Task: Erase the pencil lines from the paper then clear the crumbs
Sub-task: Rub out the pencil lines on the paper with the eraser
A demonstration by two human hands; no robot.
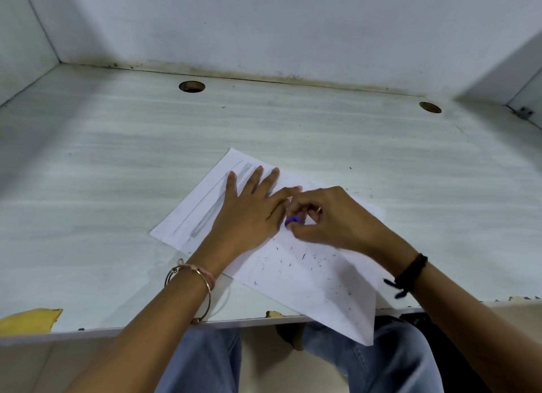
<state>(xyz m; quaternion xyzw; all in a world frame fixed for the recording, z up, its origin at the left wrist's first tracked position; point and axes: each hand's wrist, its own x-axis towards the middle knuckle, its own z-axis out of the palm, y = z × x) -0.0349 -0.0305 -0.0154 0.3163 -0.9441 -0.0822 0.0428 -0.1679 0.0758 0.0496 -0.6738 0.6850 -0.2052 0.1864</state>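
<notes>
Mid-erasing: your flat left hand (249, 213) pins the white paper sheet (308, 275), your right hand (331, 216) pinching the small purple eraser (292, 221) at frame centre; grey pencil lines (217, 204) left of centre await rubbing, crumbs later.

I see the white paper (308, 278) lying askew, its near corner overhanging the worktop (117, 157); grey pencil lines (211, 204) far-left, dark crumbs (303, 256) nearer, purple eraser (292, 221) mid-sheet.

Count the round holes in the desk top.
2. One hole lies near the back edge of the desk, left of centre; the other hole is near the back right corner. The paper could hide more.
</notes>
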